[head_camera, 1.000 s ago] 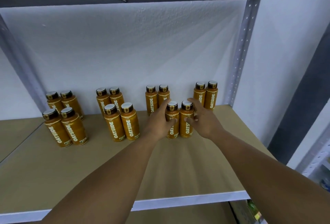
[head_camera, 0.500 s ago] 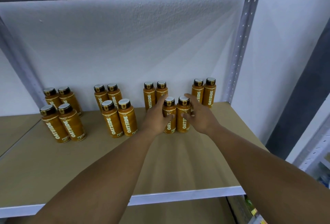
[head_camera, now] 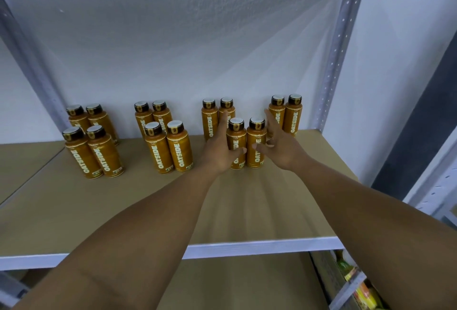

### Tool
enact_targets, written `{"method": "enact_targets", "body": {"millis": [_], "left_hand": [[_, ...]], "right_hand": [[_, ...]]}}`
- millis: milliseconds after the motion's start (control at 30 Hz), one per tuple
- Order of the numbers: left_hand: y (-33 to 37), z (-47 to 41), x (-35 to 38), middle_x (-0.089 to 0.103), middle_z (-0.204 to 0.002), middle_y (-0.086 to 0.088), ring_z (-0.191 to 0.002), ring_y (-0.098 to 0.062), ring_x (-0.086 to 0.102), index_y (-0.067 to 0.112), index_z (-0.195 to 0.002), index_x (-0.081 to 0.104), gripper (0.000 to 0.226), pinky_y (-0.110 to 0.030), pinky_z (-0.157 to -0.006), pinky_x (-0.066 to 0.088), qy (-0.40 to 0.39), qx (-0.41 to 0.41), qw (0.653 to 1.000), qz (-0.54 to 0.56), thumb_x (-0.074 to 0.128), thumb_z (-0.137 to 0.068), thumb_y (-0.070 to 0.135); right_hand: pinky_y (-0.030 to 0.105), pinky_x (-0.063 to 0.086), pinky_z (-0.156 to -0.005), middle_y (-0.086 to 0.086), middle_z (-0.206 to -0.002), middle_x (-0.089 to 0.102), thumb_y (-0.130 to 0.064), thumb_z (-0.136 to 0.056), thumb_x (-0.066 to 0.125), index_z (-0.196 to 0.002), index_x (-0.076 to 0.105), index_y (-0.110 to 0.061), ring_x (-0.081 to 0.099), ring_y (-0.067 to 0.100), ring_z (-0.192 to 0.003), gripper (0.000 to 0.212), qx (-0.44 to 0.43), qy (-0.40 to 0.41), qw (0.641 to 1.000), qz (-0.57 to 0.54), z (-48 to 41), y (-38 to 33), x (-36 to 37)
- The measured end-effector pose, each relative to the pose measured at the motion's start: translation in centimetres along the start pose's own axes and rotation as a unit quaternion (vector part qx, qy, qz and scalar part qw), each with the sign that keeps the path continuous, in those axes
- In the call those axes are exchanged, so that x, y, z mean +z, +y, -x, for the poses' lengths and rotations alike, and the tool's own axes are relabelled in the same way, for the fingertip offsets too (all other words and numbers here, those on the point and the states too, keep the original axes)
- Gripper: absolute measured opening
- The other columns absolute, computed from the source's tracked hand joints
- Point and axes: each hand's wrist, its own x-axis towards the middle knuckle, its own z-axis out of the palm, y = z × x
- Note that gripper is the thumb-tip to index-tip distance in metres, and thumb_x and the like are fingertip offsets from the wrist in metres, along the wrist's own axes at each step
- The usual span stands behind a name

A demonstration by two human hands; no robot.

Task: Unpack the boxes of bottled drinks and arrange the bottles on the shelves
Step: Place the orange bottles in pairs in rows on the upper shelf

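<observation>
Two bottles (head_camera: pixel 246 145) stand upright on the shelf (head_camera: pixel 247 210), just near of the far pair. The left hand (head_camera: pixel 218 152) and right hand (head_camera: pixel 280 147), fingers spread, flank them lightly without clenching. Best to release straight back, keeping labels forward.

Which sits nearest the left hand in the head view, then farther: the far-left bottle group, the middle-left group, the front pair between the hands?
1. Front pair, touching the left hand.
2. Middle-left group, leftward.
3. Far-left group, at the shelf's left end.
</observation>
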Motion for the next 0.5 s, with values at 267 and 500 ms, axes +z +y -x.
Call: {"method": "enact_targets", "body": {"millis": [267, 500], "left_hand": [[-3.1, 7.0, 1.9, 0.039, -0.161, -0.005, -0.143, -0.027, 0.045, 0.032, -0.163, 0.003, 0.104, -0.046, -0.112, 0.044, -0.012, -0.084, 0.996, -0.023, 0.074, -0.089, 0.05], [-4.4, 15.6, 1.4, 0.058, -0.14, -0.004, -0.132, -0.023, 0.051, 0.013, -0.13, 0.066, 0.05, -0.032, -0.112, 0.038, -0.014, 0.049, 0.984, -0.17, 0.052, -0.098, 0.048]], "right_hand": [[0.041, 0.038, -0.114, 0.005, -0.163, 0.035, -0.058, -0.094, 0.062, -0.163, 0.011, -0.03, 0.044, 0.028, -0.142, 0.09, 0.121, -0.031, 0.991, 0.056, 6.7, 2.1, 3.9], [0.04, 0.043, -0.109, 0.009, -0.139, 0.062, -0.04, -0.099, 0.054, -0.125, 0.069, -0.008, 0.057, 0.028, -0.127, 0.043, 0.013, 0.007, 0.981, 0.194, 13.3, 0.3, 8.0]]}}
